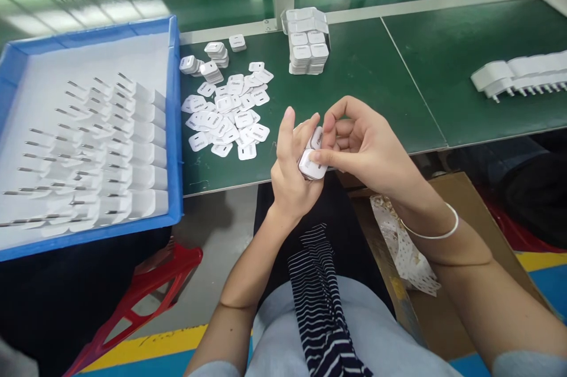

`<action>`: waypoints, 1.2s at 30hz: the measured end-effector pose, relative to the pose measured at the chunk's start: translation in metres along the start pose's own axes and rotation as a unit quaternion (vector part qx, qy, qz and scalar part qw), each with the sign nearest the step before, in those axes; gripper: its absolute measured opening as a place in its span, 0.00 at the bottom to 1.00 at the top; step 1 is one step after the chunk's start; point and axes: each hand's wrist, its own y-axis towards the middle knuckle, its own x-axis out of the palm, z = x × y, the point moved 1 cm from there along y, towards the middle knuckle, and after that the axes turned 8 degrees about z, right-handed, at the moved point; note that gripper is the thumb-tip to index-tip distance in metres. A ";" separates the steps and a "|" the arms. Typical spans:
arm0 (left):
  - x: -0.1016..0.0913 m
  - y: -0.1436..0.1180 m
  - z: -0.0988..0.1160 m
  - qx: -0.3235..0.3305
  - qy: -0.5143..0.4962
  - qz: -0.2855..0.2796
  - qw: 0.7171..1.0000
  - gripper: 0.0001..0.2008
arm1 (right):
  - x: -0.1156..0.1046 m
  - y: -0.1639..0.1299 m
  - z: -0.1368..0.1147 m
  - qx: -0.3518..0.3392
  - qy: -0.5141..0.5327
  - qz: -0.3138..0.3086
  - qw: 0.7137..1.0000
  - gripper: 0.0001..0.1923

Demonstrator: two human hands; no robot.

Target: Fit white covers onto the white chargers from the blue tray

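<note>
Red stool (181,260), cardboard box (463,200)

White pieces (313,170) — partly hidden by left grip (291,179), blue tray (176,129) — cropped left

Wearing a pale grey-blue top (381,330) with short sleeves (527,363), dark legwear (357,250), a thin white bangle (432,237) around the right wrist (414,202), and a dark, white-striped cloth (316,300) down the front.

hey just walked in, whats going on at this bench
A person's left hand holds small white pieces, with the right hand's thumb on one of them. Similar pieces lie in a loose pile on the green table, with short stacks behind. To the left, a blue tray holds rows of white pronged parts.
</note>
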 end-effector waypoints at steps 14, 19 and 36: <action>0.001 0.000 -0.002 -0.017 -0.011 -0.010 1.000 0.38 | -0.004 0.001 -0.003 -0.016 -0.055 -0.026 0.998 0.20; 0.001 -0.001 0.005 -0.081 -0.044 0.012 0.996 0.38 | -0.007 0.001 -0.007 -0.017 -0.082 -0.021 0.996 0.19; -0.022 0.004 0.013 -0.091 -0.061 0.005 0.994 0.48 | -0.008 -0.003 0.004 -0.048 -0.013 0.088 0.995 0.16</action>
